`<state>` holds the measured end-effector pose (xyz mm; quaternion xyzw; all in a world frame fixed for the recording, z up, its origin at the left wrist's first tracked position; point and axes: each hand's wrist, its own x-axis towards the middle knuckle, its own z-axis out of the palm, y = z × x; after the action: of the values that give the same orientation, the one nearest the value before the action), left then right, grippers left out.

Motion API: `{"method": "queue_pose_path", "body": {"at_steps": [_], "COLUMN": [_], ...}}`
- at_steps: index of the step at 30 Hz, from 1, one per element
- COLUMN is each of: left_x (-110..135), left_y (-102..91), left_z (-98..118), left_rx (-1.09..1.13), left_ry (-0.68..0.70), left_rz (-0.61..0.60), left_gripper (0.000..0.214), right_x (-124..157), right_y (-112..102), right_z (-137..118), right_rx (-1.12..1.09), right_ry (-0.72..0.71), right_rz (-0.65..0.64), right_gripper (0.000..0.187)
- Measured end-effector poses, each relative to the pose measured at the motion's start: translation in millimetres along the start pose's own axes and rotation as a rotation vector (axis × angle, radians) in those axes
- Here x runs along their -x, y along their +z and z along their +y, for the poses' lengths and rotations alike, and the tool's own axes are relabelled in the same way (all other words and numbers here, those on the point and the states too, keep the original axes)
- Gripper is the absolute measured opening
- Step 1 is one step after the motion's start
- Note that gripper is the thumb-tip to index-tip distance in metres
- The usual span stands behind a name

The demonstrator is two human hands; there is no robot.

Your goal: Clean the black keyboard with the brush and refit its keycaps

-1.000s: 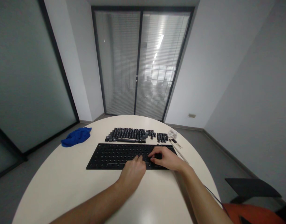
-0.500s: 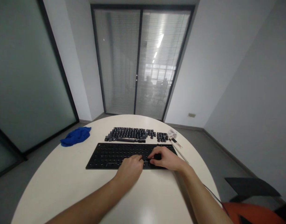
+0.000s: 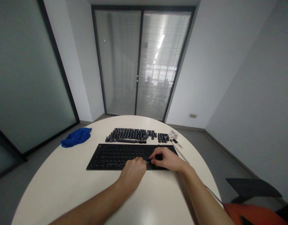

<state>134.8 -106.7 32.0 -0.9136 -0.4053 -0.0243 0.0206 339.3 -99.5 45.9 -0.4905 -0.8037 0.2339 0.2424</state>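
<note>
At the lower centre of the frame, the left hand [image 3: 134, 169] is laid over the front edge of a black keyboard [image 3: 104, 156], its fingers bent and bunched; whether anything is pinched beneath them cannot be told. Just to its right, the right hand [image 3: 166, 158] is held over the keyboard's right part, thumb and forefinger curved into a loop, their tips brought near each other; whether a key is gripped there cannot be made out.

One blue cloth [image 3: 76, 137] is seen crumpled at the left of the frame. The one keyboard is spread across the lower middle. Beyond it, loose keycaps are laid in three groups: a wide main block [image 3: 130, 134] with one long bar key [image 3: 126, 141] along its near side, a small middle cluster [image 3: 151, 133] and a right-hand cluster [image 3: 163, 137]; the caps are too small to be counted. Farther right, one clear plastic item [image 3: 173, 134], one small black-and-pale tool [image 3: 175, 141] and one pale stick [image 3: 181, 152] are grouped.

All are borne by a rounded, cream-coloured table [image 3: 52, 184]. A frosted panel [image 3: 28, 72] is set at upper left, blinds behind glass [image 3: 118, 62] at upper centre, and a red-seated chair [image 3: 254, 215] at lower right.
</note>
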Motion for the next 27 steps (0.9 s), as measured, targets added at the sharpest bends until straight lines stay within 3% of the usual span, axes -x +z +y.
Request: {"method": "queue_pose_path", "body": {"at_steps": [9, 16, 22, 27], "left_x": [-1.9, -5.2, -3.0, -3.1], "left_y": [2.4, 8.3, 11.6, 11.1], "left_z": [-15.9, -25.1, -33.1, -44.2], "left_rx": [0.027, 0.232, 0.263, 0.298], "left_ry": [0.039, -0.014, 0.105, 0.223], "left_rz": [0.125, 0.258, 0.295, 0.321], "left_gripper": [0.017, 0.014, 0.018, 0.018], "right_x": [-0.4, 0.3, -0.1, -0.2], "right_y": [-0.3, 0.6, 0.3, 0.6], "right_z": [-0.5, 2.2, 4.9, 1.1], "right_rx": [-0.009, -0.025, -0.053, -0.042], "right_ry": [0.008, 0.025, 0.029, 0.004], "right_rz": [-0.003, 0.039, 0.078, 0.036], "right_gripper": [0.017, 0.017, 0.017, 0.016]}}
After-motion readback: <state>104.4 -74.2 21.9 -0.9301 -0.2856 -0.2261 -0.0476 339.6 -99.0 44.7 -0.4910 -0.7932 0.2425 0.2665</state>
